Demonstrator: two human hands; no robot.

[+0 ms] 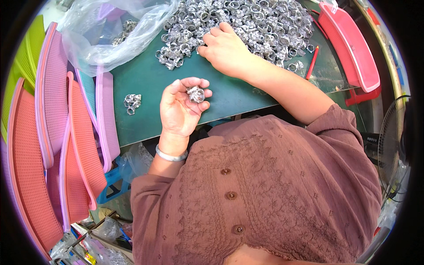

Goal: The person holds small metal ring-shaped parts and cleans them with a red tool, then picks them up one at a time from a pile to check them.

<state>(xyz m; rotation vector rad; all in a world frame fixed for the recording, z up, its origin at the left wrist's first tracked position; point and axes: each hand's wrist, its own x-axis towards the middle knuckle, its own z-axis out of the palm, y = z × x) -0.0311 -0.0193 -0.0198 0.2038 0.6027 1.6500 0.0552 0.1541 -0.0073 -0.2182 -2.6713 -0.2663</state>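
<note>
My left hand is raised over the green table, its fingers curled around a small silver metal ring piece. My right hand reaches forward and rests on the near edge of a big heap of silver metal rings, fingertips touching pieces at the heap's left side. A small cluster of the same silver rings lies apart on the table, left of my left hand.
A clear plastic bag holding more rings lies at the back left. Pink, orange and green mesh trays are stacked along the left. A red tray and a red pen lie at the right. A fan stands far right.
</note>
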